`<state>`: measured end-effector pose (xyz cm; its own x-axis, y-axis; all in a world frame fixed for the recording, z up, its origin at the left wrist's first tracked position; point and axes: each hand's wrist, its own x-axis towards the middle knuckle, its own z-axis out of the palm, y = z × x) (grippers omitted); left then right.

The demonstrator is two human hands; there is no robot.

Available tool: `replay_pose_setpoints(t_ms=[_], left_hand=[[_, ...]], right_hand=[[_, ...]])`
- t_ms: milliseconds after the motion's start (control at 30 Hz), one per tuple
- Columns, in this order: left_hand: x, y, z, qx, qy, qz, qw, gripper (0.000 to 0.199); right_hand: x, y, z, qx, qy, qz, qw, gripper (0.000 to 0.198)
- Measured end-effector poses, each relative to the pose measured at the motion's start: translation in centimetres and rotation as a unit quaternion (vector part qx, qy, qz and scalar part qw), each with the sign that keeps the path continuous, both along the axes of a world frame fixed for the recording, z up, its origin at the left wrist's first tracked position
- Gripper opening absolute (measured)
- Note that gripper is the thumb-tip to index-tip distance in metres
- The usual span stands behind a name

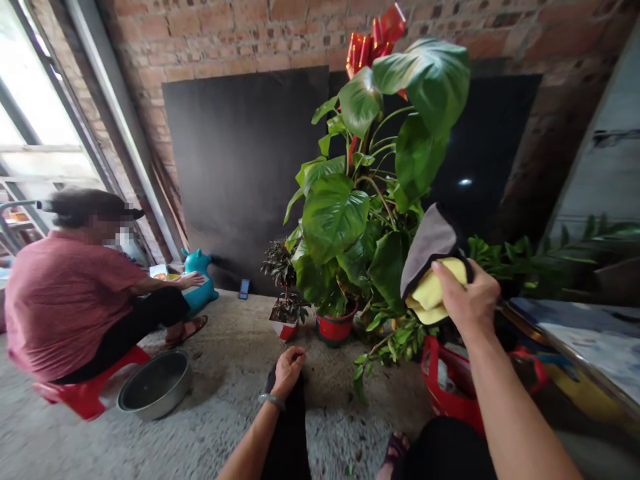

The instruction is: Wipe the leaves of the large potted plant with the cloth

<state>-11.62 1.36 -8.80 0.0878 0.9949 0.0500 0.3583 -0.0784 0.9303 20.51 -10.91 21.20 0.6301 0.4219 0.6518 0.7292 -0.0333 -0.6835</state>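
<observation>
My right hand (473,297) is closed around a folded cloth (431,250), grey on one face and yellow on the other, with a dark edge. The cloth is held up at the right side of a tall plant (335,210) with broad green leaves, which partly sit behind it. This plant grows from a red pot (337,328) on the floor, and a red ribbon bow (375,43) tops it. Over my knee, my left hand (290,369) is loosely curled, a bangle on its wrist; its fingertips are turned away, and I see nothing in them.
A person (75,287) sits at left on a red stool (90,387), one hand on a teal animal toy (200,273). Near them stand a metal basin (157,387) and a phone (244,289). A small potted plant (284,313) is left of the big one; a red bag (450,387) is at right.
</observation>
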Motion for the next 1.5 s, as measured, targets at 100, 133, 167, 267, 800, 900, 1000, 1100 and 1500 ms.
replay_pose_setpoints(t_ms=[100, 133, 167, 267, 800, 900, 1000, 1100, 1500], left_hand=[[-0.1, -0.3, -0.4, 0.015, -0.006, -0.007, 1.0, 0.024], [-0.2, -0.3, -0.6, 0.019, -0.012, -0.007, 1.0, 0.025], [-0.4, -0.3, -0.9, 0.022, -0.018, -0.008, 1.0, 0.026], [-1.0, 0.0, -1.6, 0.029, -0.04, -0.011, 0.999, 0.028], [-2.0, -1.5, 6.2, -0.121, -0.206, 0.075, 0.968, 0.046], [-0.3, -1.1, 12.9, -0.032, -0.245, 0.039, 0.968, 0.043], [2.5, 0.1, 20.3, 0.107, -0.275, -0.051, 0.954, 0.023], [4.8, 1.4, 25.4, 0.139, -0.326, -0.092, 0.931, 0.029], [8.1, 0.4, 27.1, 0.022, -0.369, -0.195, 0.909, 0.071]], right_hand=[[0.1, 0.8, -3.1, -0.184, 0.0, 0.031, 0.982, 0.027], [-0.1, 0.3, -4.2, -0.226, 0.006, 0.055, 0.973, 0.025], [-0.4, -0.6, -5.0, -0.238, 0.015, 0.081, 0.968, 0.025], [-0.1, -3.9, -3.6, -0.13, 0.037, 0.097, 0.986, 0.03], [2.5, -3.7, -1.1, -0.137, 0.0, 0.124, 0.983, 0.029], [0.9, -4.2, 5.8, 0.035, -0.087, 0.087, 0.992, 0.025], [-2.4, -1.9, 11.3, 0.118, -0.179, 0.089, 0.973, 0.024], [-5.5, 0.3, 11.8, -0.002, -0.281, 0.121, 0.952, 0.027], [-6.6, -2.7, 14.2, 0.079, -0.356, 0.114, 0.924, 0.033]])
